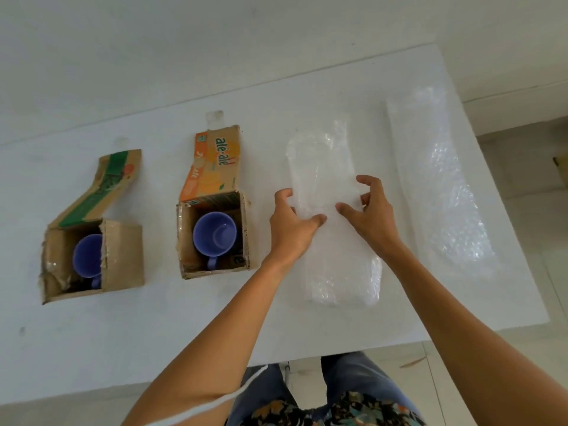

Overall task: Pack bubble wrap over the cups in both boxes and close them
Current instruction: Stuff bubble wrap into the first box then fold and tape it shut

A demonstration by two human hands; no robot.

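left cup half hidden by box flap, bubble wrap edges faint

Plain indoor room, likely home: white table standing against bare white wall, pale tiled floor showing at right.

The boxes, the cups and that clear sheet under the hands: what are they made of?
Boxes: corrugated cardboard, matte brown inside, printed outside, with ragged torn edges. Cups: probably glazed ceramic, smooth blue with a soft sheen, though plastic is possible. Sheet: bubble wrap, thin clear plastic with shiny rows of bubbles.
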